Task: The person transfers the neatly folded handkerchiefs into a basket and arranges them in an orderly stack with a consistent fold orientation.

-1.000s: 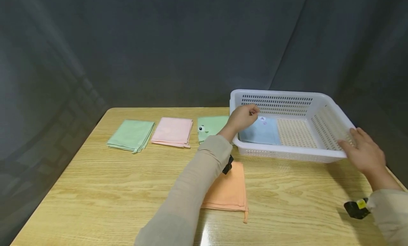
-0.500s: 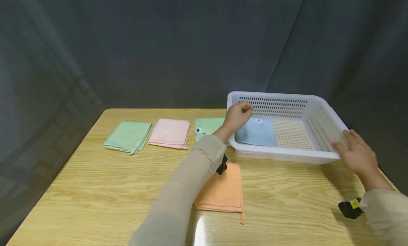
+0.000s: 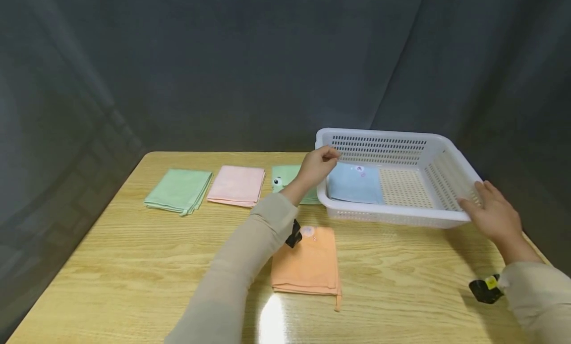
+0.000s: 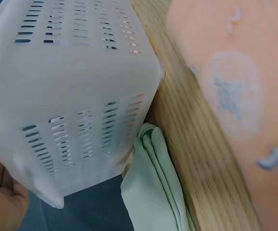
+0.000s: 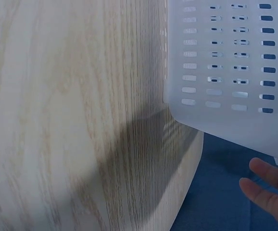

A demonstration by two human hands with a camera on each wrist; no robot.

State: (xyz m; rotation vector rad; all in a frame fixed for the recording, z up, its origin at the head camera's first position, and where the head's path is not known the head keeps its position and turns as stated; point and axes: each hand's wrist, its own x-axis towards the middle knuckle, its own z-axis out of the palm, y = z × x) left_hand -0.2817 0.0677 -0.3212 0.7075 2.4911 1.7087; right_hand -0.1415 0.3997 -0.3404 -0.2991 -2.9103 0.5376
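In the head view, a white plastic basket (image 3: 397,212) with slotted walls stands at the back right, a folded light blue towel (image 3: 357,185) lying in its left part. My left hand (image 3: 315,166) is over the basket's left rim, fingers loosely curled, with nothing seen in it. The left wrist view shows that hand (image 4: 4,197) beside the rim. My right hand (image 3: 497,217) grips the rim at the front right corner, thumb on the inner side. In the right wrist view, fingertips (image 5: 259,185) show below the rim. Under my left wrist lies a folded orange towel (image 3: 308,264).
A row of folded towels lies left of the basket on the wooden table (image 3: 134,274): a green towel (image 3: 179,189), a pink towel (image 3: 236,184) and a green towel with an eye print (image 3: 285,172), partly hidden by my left arm. A dark curtain (image 3: 250,66) hangs behind.
My left hand has drawn left from above the blue towel to the basket's left rim, baring more of the orange towel. My right hand stays on the rim. The view has shifted slightly.
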